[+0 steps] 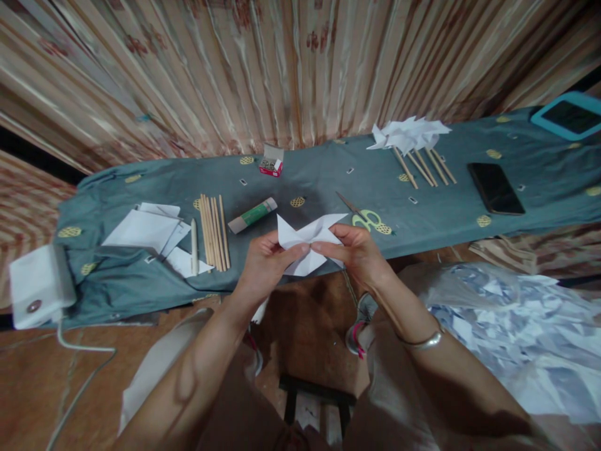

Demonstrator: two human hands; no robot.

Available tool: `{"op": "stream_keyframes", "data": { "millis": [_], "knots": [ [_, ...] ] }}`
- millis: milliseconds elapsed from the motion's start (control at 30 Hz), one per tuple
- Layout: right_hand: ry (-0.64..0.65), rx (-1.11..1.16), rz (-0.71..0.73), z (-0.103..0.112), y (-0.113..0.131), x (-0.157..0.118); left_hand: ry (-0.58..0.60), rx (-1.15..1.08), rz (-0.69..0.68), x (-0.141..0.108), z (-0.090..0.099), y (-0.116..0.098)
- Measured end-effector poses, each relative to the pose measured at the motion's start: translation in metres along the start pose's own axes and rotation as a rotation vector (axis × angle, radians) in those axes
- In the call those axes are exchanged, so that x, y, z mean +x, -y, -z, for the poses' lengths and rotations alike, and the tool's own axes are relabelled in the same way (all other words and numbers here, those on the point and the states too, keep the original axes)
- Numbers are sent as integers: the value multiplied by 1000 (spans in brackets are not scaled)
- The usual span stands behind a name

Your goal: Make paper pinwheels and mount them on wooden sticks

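A folded white paper pinwheel [307, 233] is held between both hands over the table's front edge. My left hand [265, 260] grips its left side, the thumb pressed near the centre. From the right, my right hand [357, 250] pinches the other side, its thumb also close to the middle. Just behind the right hand lie scissors [366, 218] with yellow-green handles. A green-labelled tube [253, 215] rests behind my left hand. Farther back stands an opened small red box [271, 166] with tiny metal pieces inside.
Wooden sticks [215, 232], a white pen [194, 247] and paper sheets [143, 230] lie left. Finished pinwheels [408, 134] on sticks, a phone [495, 188] and a blue-framed device [569, 117] lie right. A white box [37, 288] sits far left; paper scraps [507, 326] fill a bag at right.
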State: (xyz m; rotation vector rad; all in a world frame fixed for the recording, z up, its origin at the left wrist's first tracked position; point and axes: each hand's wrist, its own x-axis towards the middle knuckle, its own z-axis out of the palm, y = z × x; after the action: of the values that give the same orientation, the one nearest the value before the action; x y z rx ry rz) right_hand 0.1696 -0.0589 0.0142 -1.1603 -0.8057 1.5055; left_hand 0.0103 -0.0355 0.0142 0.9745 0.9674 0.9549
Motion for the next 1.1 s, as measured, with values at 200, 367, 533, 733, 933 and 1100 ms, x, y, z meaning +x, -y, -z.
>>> {"op": "stream_keyframes", "data": {
  "millis": [200,367,533,733,933,1100],
  "knots": [
    [-3,12,4,0,-3,0,-1,12,9,0,0,0],
    [2,-11,15,2,-6,0,-9,36,-4,0,1,0],
    [-10,-14,25,1,-6,0,-19,47,-11,0,-1,-2],
    [-18,12,21,1,-6,1,-44,64,2,-1,-2,-2],
    [-12,22,3,0,-5,1,-67,83,-5,0,-2,0],
    [14,4,15,-1,-3,0,-85,85,-11,0,-3,-1]
  ]
}}
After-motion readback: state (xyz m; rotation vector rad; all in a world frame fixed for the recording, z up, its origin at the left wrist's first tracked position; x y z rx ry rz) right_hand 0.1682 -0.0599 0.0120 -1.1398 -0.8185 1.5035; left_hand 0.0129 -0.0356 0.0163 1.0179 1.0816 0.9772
